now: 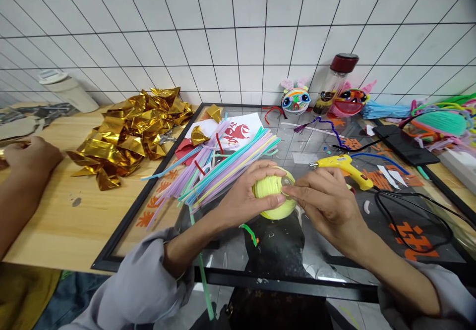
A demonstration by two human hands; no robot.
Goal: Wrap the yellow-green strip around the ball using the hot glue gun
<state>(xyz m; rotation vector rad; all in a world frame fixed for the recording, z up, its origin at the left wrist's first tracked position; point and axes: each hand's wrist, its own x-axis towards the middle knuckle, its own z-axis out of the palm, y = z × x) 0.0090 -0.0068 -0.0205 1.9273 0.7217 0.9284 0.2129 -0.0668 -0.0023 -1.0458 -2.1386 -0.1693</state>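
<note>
A ball wrapped in yellow pipe cleaner [268, 186] is held above the glass tabletop, with a small clear patch showing near its right side. My left hand [245, 189] grips it from the left, thumb in front and fingers over the top. My right hand [330, 203] has its fingertips pinched together against the ball's right side; what lies between them is hidden. Just beyond my right hand rests a yellow glue gun [344, 165]. Left of the ball is a bundle of pastel pipe cleaners [238, 164].
Gold foil pieces [130, 132] are heaped at left, near another person's hand [31, 156]. Two decorated animal heads [295, 97] and a bottle [332, 84] stand by the tiled wall. A black phone [405, 144] and looped cable [412, 248] lie at right.
</note>
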